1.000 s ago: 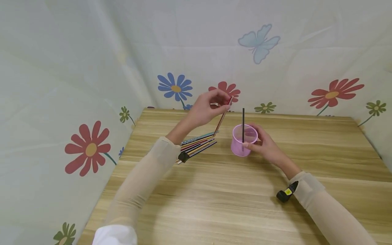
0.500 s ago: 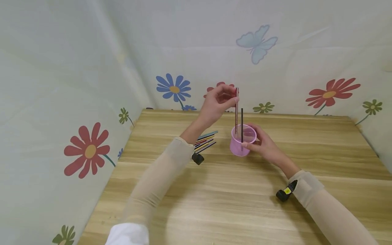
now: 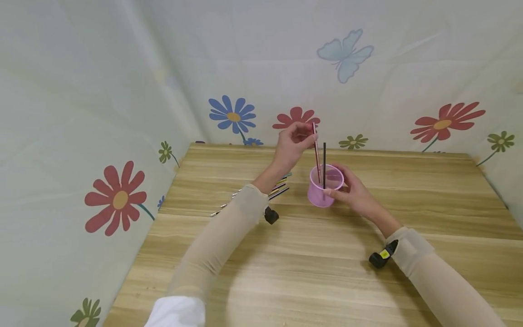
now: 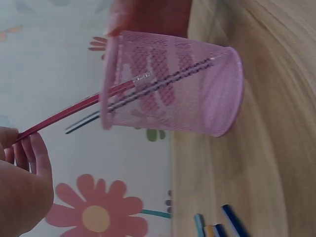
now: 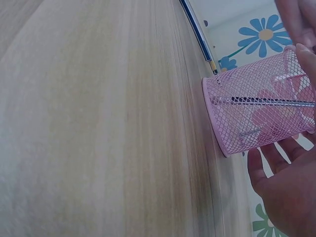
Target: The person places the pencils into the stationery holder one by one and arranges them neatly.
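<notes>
The red pencil [image 3: 317, 156] slants down into the pink mesh cup [image 3: 316, 196], its lower end inside the rim but short of the bottom. My left grip [image 3: 289, 146] pinches it near the top, above the rim. A dark pencil [image 3: 324, 159] stands just beside it in the cup. My right grip [image 3: 352, 192] holds the cup's side, thumb near the front rim. Left of the cup, partly hidden by my left arm, more pencils [image 3: 279, 193] lie on the wooden bench [image 3: 327, 263]. Behind rises a cloth backdrop [image 3: 261, 59] printed with flowers and a butterfly.
</notes>
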{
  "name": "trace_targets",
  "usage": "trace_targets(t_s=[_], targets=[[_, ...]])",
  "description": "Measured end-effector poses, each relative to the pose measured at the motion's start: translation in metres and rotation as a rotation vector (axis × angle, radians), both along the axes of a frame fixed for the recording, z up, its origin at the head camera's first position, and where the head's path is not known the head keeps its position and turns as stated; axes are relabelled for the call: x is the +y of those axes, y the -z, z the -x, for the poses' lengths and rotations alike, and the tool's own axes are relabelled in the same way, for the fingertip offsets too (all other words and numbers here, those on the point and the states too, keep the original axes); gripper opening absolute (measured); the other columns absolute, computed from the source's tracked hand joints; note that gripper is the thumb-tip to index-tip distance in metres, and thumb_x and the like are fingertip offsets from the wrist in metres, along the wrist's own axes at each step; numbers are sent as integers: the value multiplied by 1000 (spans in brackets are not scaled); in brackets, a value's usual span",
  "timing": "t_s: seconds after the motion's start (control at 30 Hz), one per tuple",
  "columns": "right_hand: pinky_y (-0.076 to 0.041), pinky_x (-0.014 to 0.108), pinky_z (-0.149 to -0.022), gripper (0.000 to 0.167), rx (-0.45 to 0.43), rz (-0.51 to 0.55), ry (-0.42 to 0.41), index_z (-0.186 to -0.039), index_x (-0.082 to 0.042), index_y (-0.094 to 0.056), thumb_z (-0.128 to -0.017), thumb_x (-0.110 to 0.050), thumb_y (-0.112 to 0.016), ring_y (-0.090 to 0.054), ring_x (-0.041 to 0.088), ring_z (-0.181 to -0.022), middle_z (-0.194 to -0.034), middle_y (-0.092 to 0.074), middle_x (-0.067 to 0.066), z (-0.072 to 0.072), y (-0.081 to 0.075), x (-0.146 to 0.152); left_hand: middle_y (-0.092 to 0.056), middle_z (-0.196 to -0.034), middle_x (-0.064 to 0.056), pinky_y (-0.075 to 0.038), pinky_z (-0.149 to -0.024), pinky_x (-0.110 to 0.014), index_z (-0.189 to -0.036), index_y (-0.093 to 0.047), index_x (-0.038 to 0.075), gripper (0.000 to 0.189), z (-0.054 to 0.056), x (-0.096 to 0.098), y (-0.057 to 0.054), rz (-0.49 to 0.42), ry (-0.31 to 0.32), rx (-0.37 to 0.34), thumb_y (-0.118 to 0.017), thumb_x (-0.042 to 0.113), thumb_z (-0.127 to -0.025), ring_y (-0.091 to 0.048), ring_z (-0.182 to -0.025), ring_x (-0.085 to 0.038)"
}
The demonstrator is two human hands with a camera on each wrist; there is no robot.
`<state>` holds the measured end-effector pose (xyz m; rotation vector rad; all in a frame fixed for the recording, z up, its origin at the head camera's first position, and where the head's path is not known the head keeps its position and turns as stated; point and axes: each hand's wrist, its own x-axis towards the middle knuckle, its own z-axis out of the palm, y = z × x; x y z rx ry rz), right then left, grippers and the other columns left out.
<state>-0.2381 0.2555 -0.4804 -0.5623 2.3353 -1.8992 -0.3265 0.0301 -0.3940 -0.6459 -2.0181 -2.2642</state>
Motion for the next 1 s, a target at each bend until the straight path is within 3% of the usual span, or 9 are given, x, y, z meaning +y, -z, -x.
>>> trace_targets(t_s=[0.2, 0.4, 0.7, 1.0], targets=[[-48, 49, -112, 77, 3, -13, 9, -161, -8, -36, -96, -5, -78, -47, 39, -141, -153, -49, 18, 0, -1, 2, -69, -106, -11, -63, -86, -36, -119, -66, -3, 24, 1, 7, 18, -12, 16, -55, -75, -1, -97, -70, -89, -18], [-45, 54, -114, 77, 6, -13, 7, -161, -6, -35, -96, -5, -77, -46, 39, -143, -153, -49, 19, -1, -1, 3, -70, -107, -12, -63, -85, -33, -121, -68, 0, 25, -2, 11, 30, 81, 30, -47, -76, 3, -98, -72, -92, -21], [-43, 58, -115, 77, -10, -19, 6, -161, -7, -35, -96, -6, -78, -45, 38, -144, -153, -48, 17, -2, -2, 3, -70, -101, -6, -63, -82, -32, -117, -70, 2, 22, -1, 15, 45, 123, 31, -49, -77, 6, -97, -72, -88, -18], [-39, 63, -116, 77, -17, -12, 7, -161, -8, -34, -97, -7, -77, -45, 41, -144, -154, -47, 19, -3, -2, 0, -70, -101, -9, -63, -82, -32, -117, -70, 0, 21, -1, 17, 52, 134, 47, -47, -76, 4, -97, -72, -85, -17]])
